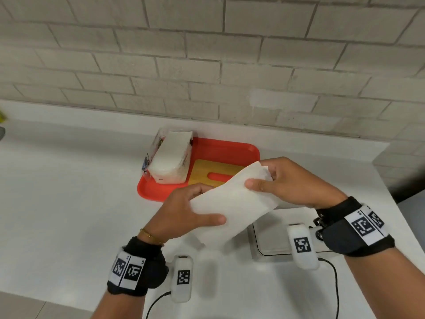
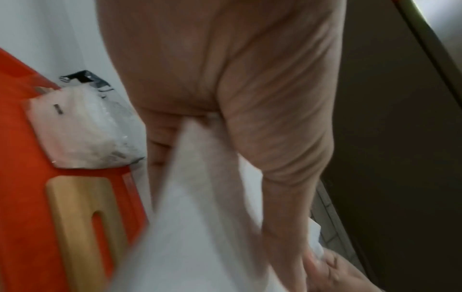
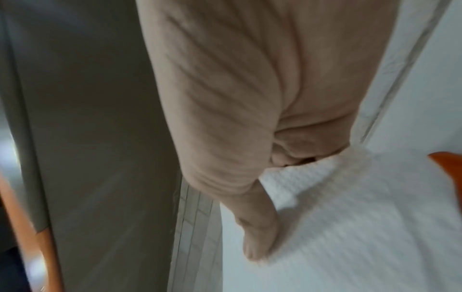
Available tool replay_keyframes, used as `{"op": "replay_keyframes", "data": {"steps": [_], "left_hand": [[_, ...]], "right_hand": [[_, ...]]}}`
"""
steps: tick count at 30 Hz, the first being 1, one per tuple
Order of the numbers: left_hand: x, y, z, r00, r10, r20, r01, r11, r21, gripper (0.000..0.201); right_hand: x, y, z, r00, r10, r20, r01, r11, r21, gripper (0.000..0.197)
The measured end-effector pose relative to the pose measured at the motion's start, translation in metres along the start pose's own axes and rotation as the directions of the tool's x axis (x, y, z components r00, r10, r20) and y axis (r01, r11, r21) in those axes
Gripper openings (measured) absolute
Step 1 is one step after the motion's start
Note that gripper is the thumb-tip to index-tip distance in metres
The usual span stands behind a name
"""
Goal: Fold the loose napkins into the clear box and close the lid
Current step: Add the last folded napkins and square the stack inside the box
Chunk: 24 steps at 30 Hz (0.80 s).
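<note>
White paper napkin (image 1: 232, 201) was held in air over white counter (image 1: 69, 203), above clear box (image 1: 271, 240). Left hand (image 1: 184, 210) pinched near end, right hand (image 1: 287, 180) pinched far corner. Advice: bring ends together squarely, edges matched, then lower into box.

A kitchen or café service area: white counter (image 1: 69, 192) against a pale brick-tiled wall (image 1: 207, 65), bearing an orange serving tray (image 1: 220, 150) with a wrapped napkin pack (image 1: 170, 157) and wooden board (image 1: 207, 169).
</note>
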State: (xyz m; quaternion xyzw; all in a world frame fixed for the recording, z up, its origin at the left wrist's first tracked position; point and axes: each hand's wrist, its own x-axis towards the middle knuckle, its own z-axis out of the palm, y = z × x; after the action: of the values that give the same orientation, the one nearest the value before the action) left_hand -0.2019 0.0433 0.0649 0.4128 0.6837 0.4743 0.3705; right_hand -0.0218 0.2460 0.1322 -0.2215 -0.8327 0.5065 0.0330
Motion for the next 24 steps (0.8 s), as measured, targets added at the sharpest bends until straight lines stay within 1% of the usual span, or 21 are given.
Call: {"op": "replay_keyframes", "data": {"steps": [1,2,4,5,7,11,15,18,21,24], "left_hand": [[-0.001,-0.001,0.002,1.0,-0.015,-0.017,0.015,1.0,-0.015,0.047],[-0.001,-0.003,0.005,0.998,-0.03,-0.05,0.026,0.997,-0.074,0.043],[0.0,-0.005,0.017,0.99,-0.071,-0.12,0.039,0.967,-0.253,0.035],[0.003,-0.005,0.025,0.986,-0.088,-0.145,0.039,0.95,-0.309,0.029],[0.01,-0.003,0.046,0.981,-0.086,-0.172,0.029,0.951,-0.309,0.017],[0.029,0.004,0.096,0.989,0.023,-0.143,-0.052,0.978,-0.201,0.011],[0.053,0.008,0.14,0.988,0.045,-0.149,-0.063,0.991,-0.118,0.011],[0.064,0.005,0.161,0.986,0.079,-0.147,-0.073,0.996,0.049,0.011],[0.069,-0.004,0.169,0.99,0.114,-0.086,-0.093,0.973,0.213,0.024],[0.07,-0.011,0.174,0.993,0.113,-0.036,-0.095,0.938,0.334,0.039]], "right_hand": [[-0.006,0.005,-0.003,0.999,0.011,-0.049,-0.008,0.999,0.046,0.015],[-0.012,0.01,-0.005,0.995,0.021,-0.097,-0.012,0.996,0.092,0.016],[-0.025,0.021,-0.008,0.983,0.043,-0.177,-0.017,0.988,0.15,0.017],[-0.033,0.027,-0.009,0.977,0.054,-0.207,-0.02,0.986,0.163,0.016],[-0.051,0.043,-0.012,0.963,0.077,-0.258,-0.034,0.985,0.167,0.013],[-0.086,0.08,-0.02,0.928,0.136,-0.347,-0.088,0.984,0.152,0.011],[-0.108,0.114,-0.025,0.886,0.197,-0.419,-0.131,0.975,0.181,0.012],[-0.112,0.141,-0.031,0.86,0.236,-0.452,-0.163,0.967,0.195,0.014],[-0.112,0.162,-0.037,0.874,0.25,-0.416,-0.211,0.968,0.137,0.03],[-0.109,0.175,-0.043,0.885,0.273,-0.378,-0.295,0.955,0.0,0.05]]}}
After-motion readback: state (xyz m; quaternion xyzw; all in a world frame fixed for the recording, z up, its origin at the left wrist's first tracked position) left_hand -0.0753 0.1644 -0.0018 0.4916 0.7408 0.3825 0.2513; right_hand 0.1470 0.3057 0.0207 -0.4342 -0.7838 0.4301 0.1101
